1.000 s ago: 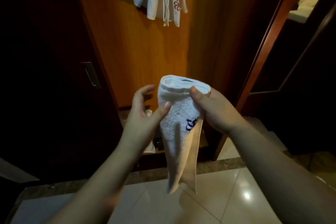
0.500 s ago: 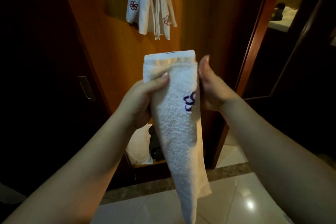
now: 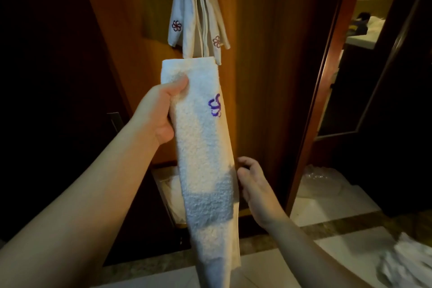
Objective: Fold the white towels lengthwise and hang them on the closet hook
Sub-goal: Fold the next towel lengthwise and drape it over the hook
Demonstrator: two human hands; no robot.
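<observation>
A white towel [image 3: 203, 147] folded into a long narrow strip, with a purple flower mark, hangs down in front of me. My left hand [image 3: 161, 110] grips it near its top, thumb across the front. My right hand [image 3: 254, 182] sits lower, beside the strip's right edge, fingers loosely curled and holding nothing that I can see. Higher up, several white towels [image 3: 198, 14] with red flower marks hang against the wooden closet panel; the hook itself is hidden behind them.
The orange wooden closet panel [image 3: 268, 54] stands straight ahead, a dark door with a metal handle [image 3: 115, 121] to the left. A lined bin [image 3: 168, 184] sits low behind the towel. More white cloth [image 3: 406, 259] lies on the tiled floor at right.
My left hand has lifted the towel higher toward the hanging towels. My right hand let go of the top and dropped down beside the strip's lower part.
</observation>
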